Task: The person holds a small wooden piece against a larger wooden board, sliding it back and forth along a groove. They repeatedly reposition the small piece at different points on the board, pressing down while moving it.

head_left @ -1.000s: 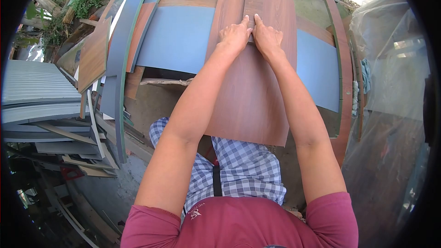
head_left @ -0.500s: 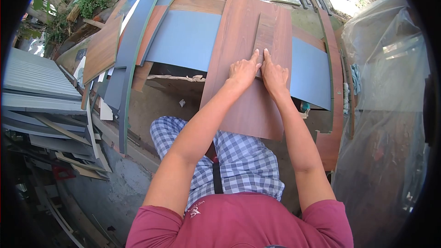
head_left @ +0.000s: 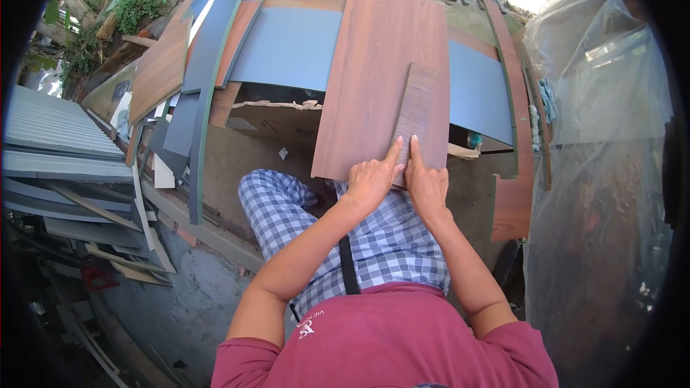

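A wide reddish-brown wood-grain board (head_left: 374, 65) lies lengthwise before me, its near end close to my lap. On its right half rests a narrow, darker brown wooden strip (head_left: 417, 100), slightly tilted. My left hand (head_left: 370, 181) grips the strip's near end from the left, index finger stretched along its top. From the right, my right hand (head_left: 428, 185) holds the same end, its index finger also pointing forward on the strip. The thumbs and lower fingers are partly hidden, and the hands cover the strip's near end.
Blue-grey panels (head_left: 287, 47) lie beneath the board on both sides. Long offcuts (head_left: 208, 86) lean at the left, beside stacked corrugated sheets (head_left: 61, 126). A notched brown strip (head_left: 512, 201) and clear plastic sheeting (head_left: 596, 172) stand at the right.
Both hands have pulled the wooden strip along the board toward my body, from its middle to its near end. The view has shifted slightly.
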{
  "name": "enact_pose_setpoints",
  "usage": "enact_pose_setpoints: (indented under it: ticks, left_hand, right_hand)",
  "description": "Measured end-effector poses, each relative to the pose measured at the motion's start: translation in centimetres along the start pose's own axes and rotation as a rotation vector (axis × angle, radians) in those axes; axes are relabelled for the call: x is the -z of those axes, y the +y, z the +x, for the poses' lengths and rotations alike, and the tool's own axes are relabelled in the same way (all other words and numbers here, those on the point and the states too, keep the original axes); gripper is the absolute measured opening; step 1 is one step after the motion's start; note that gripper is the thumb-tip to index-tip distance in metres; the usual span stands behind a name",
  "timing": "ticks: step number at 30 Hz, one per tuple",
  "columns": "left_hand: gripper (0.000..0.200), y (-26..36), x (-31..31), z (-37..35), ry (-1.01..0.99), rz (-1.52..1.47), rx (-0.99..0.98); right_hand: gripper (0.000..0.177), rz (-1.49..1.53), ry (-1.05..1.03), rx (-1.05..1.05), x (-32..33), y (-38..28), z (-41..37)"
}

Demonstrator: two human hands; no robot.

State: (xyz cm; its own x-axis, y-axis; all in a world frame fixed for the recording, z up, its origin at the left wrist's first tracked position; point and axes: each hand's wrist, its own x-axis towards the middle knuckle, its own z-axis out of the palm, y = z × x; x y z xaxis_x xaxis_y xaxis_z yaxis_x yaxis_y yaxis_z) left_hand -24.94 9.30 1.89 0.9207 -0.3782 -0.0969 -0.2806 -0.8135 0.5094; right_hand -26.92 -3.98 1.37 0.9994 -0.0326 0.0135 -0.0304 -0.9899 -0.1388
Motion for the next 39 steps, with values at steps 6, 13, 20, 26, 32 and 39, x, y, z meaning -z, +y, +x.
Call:
enact_pose_setpoints:
  ticks: [6, 13, 20, 26, 32, 39]
  left_hand:
    - [0.051, -0.4, 1.0, 0.3, -0.011, 0.02, 0.044]
    - [0.05, -1.2, 2.7, 4.9, -0.018, 0.048, 0.068]
    - [0.048, -2.1, 3.6, 12.9, -0.003, 0.076, 0.06]
    - [0.046, -2.9, 3.8, 19.7, 0.034, 0.088, 0.023]
    - [0.046, -3.1, 4.0, 25.0, 0.059, 0.111, 0.022]
    - [0.048, -3.4, 3.8, 27.3, 0.025, 0.085, 0.088]
  right_hand:
    - [0.048, -0.011, 0.071, 0.056, -1.1, -0.4, 0.9]
    - [0.047, 0.046, 0.044, 0.053, -1.4, -0.5, 6.1]
    - [0.045, 0.121, -0.005, 0.0, -0.6, 0.7, 13.9]
    - [0.053, 0.162, -0.012, -0.027, -1.3, 2.4, 20.5]
    - [0.051, 0.172, -0.026, -0.059, -1.1, 3.6, 25.6]
    - [0.048, 0.142, -0.043, -0.085, -0.8, 3.8, 27.5]
